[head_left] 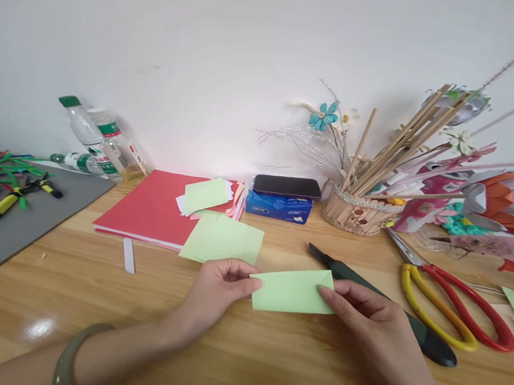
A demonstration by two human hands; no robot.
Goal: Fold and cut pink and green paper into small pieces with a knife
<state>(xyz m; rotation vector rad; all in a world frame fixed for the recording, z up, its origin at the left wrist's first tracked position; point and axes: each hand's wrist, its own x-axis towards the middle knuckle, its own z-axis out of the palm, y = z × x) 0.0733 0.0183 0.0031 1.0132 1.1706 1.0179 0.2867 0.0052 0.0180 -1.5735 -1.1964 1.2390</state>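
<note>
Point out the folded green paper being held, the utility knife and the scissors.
folded green paper point(294, 291), head view, middle of its face.
utility knife point(345, 273), head view, dark handle near the blade.
scissors point(455, 307), head view, where the red and yellow handles run together.

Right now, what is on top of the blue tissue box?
A dark phone lies flat on the blue tissue box, covering most of its top; whether the box is open there cannot be seen.
</note>
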